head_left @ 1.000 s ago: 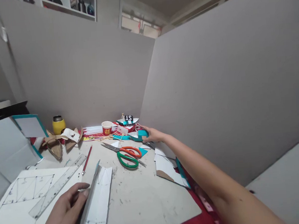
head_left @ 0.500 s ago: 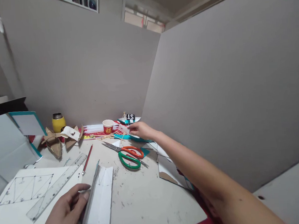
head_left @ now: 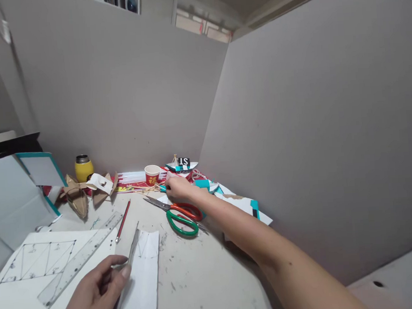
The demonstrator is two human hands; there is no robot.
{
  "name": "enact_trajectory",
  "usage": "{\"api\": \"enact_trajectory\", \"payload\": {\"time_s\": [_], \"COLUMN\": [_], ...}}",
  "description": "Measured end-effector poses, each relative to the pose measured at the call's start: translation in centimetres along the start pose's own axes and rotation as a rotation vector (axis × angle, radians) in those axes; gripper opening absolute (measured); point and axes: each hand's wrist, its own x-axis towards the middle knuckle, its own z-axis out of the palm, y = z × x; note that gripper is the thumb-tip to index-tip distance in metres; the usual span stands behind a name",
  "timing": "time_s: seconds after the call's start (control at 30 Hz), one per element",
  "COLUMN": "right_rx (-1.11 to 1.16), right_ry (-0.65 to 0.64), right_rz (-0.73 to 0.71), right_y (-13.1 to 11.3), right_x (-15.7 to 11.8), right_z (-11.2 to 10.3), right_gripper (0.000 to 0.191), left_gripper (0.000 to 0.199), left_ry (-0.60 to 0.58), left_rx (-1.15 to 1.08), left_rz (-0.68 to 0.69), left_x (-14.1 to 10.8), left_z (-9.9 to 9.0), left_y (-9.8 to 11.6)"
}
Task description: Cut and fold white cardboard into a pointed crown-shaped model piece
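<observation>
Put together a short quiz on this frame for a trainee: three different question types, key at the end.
1. Multiple choice: what does the left hand hold?
A) a paper cup
B) a folded white strip
C) a yellow bottle
2. True or false: the two handles of the scissors are the same colour.
3. Fill in the blank: the red pencil lies between the scissors and the transparent ____.

Key:
1. B.
2. False: one handle is orange, the other green.
3. ruler.
</observation>
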Motion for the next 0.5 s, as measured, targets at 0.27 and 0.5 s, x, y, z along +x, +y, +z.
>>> {"api": "enact_trajectory", "payload": {"time_s": [0.27, 0.5], "right_rx": [0.583, 1.011], "right_ry": [0.125, -0.020], "right_rz": [0.078, 0.285], "right_y": [3.0, 6.7], "right_x": [-1.6, -4.0], "right_z": [-7.6, -8.3], "right_gripper": [0.008, 0.014], "left_gripper": [0.067, 0.062], "left_ry": [-0.018, 0.022], "left_rx": [0.048, 0.032], "left_rz": [0.002, 0.040], "left_x": [-0.1, -0.2], "left_z": [-0.1, -0.2], "left_y": [-0.2, -0.1]}}
